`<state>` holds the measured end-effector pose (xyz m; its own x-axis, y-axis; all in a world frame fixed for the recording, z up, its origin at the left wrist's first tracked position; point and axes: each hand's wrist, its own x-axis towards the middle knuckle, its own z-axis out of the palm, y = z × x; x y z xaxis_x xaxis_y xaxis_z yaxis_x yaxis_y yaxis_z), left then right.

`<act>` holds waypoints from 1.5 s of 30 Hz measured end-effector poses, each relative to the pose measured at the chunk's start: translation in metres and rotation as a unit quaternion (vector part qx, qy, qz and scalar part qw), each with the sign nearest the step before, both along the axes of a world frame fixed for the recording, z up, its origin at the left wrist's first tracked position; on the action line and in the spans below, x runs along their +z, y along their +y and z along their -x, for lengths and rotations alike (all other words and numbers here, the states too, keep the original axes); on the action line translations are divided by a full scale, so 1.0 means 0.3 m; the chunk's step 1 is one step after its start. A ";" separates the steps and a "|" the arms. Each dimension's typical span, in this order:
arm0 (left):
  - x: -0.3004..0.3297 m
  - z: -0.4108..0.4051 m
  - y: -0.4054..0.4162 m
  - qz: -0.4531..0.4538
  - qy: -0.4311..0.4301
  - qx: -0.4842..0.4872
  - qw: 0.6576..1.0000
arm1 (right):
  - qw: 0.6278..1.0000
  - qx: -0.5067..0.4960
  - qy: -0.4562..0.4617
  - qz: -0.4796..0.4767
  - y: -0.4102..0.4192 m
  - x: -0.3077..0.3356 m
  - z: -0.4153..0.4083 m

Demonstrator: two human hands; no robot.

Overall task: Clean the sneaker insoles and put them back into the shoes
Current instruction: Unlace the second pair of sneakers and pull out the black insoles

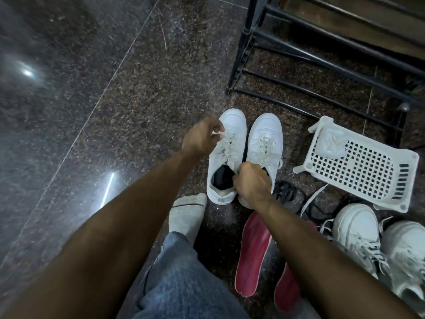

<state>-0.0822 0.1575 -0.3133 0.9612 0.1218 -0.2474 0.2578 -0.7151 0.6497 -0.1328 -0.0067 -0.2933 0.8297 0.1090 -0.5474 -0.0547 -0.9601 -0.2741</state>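
Head view: two white sneakers sitting side by side on the dark speckled stone floor [142, 93], toes pointing away from the person. Left hand [202, 138] hovering over the left sneaker [226, 157], fingers curled and pinching a white lace [220, 134] near the toe end of the lacing. Left sneaker's opening is showing dark inside; can't tell what's in there. Right hand [251, 183] is sitting at the collar of the right sneaker [264, 143], fingers curled tight and gripping it near the tongue; the hand is covering the opening. Two red insoles [251, 254] lying on the floor near the person, just behind the right sneaker, both outside the shoes; the second one [287, 288] is partly hidden under the right forearm. Sock-clad foot [187, 215] and jeans leg [181, 279] resting just behind the left sneaker. To the right: white perforated plastic basket [358, 166] lying tipped on the floor with a crumpled clear bag [331, 141] on it, loose black laces [287, 192] beside the right sneaker, second pair of white sneakers [358, 233] at the right edge. Black metal rack [299, 54] standing at top right
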 end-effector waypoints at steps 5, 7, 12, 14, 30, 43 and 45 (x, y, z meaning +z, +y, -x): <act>-0.056 0.051 0.039 -0.057 0.038 -0.001 0.998 | 0.978 -0.142 0.074 -0.133 -0.030 0.010 -0.060; -0.077 0.068 0.031 0.082 0.095 -0.035 0.991 | 0.984 -0.117 0.042 -0.130 -0.020 0.014 -0.061; -0.063 0.082 -0.009 0.063 0.048 -0.097 0.992 | 0.999 0.034 -0.040 -0.004 0.028 0.004 -0.014; -0.034 0.066 -0.002 -0.037 0.034 -0.141 0.989 | 0.997 0.053 -0.057 0.020 0.032 0.001 0.000; 0.012 0.039 0.045 0.055 0.107 -0.109 0.987 | 0.999 -0.040 0.002 -0.025 0.014 0.000 -0.031; -0.046 0.156 0.077 -0.078 0.073 -0.107 0.988 | 0.999 -0.042 -0.015 0.004 -0.047 0.012 -0.086; -0.052 0.174 0.084 -0.111 0.072 -0.106 0.986 | 0.999 -0.042 -0.017 0.003 -0.042 0.010 -0.084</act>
<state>-0.1345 0.1828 -0.3288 0.9275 -0.0117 -0.3736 0.1657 -0.8831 0.4390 -0.1076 -0.0194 -0.2902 0.8543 0.0359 -0.5185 -0.1251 -0.9541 -0.2721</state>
